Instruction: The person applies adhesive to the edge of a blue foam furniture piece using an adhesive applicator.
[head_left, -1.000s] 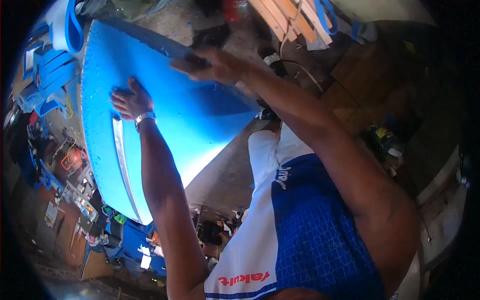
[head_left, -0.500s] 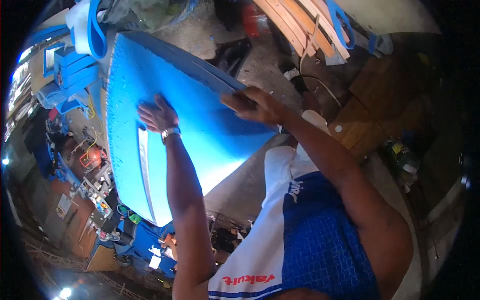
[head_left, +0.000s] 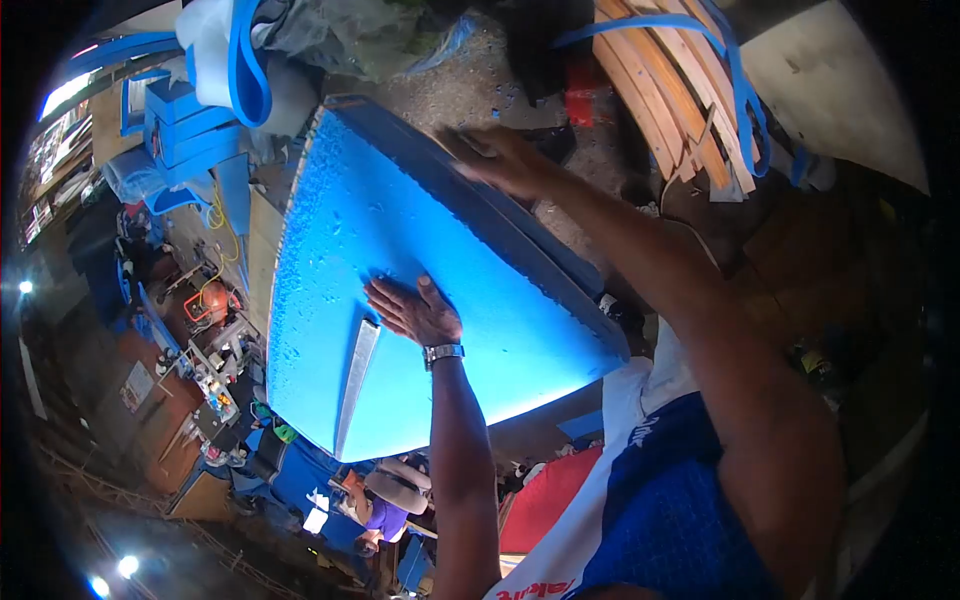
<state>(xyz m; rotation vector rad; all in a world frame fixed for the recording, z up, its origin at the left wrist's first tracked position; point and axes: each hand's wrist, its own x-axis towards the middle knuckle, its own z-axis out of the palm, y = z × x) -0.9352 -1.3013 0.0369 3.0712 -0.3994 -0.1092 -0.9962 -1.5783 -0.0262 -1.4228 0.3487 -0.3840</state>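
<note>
A large blue foam piece, wedge-like with a dark long side edge, fills the middle of the view. My left hand, with a metal-band watch at the wrist, lies flat on its top face, fingers spread. Right by those fingertips is the upper end of a narrow silvery strip lying on the foam. My right hand is at the foam's far upper edge, fingers stretched out and slightly blurred, with nothing seen in it.
Curved wooden planks and a blue strap are at the upper right. Blue foam blocks stack at the left, above an orange tool with a yellow cord. A person in purple is low in the background.
The view has shifted, and the foam appears farther right and lower. My right hand has moved up along the foam's edge toward its far end. My left hand stays flat beside the strip.
</note>
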